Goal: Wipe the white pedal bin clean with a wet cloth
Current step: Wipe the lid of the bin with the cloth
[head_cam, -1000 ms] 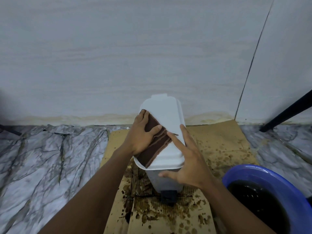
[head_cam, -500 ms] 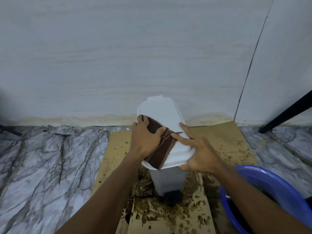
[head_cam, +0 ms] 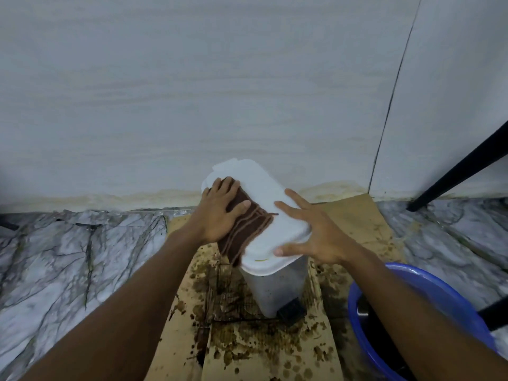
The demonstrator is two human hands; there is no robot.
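Presses brown cloth (head_cam: 247, 229) onto the white pedal bin (head_cam: 275, 287) lid (head_cam: 275, 199) at frame centre with left hand (head_cam: 220, 213) fingers (head_cam: 222, 188) straight, braces the rim with right hand (head_cam: 319, 237) fingers (head_cam: 291, 214) spread, risks toppling the seemingly tilted bin by overpushing.

The white pedal bin (head_cam: 275, 287) is smooth plastic: its lid (head_cam: 264, 193) matt white, its body dirt-speckled, its pedal (head_cam: 291, 312) black. On the lid lies a brown cloth (head_cam: 247, 229), soft woven fabric with paler stripes. Under the bin, rough cardboard (head_cam: 354, 215) is blotched dark (wet-looking stains). Right of the bin is a glossy blue plastic basin (head_cam: 439, 298); left of it, marble-veined floor (head_cam: 68, 257).
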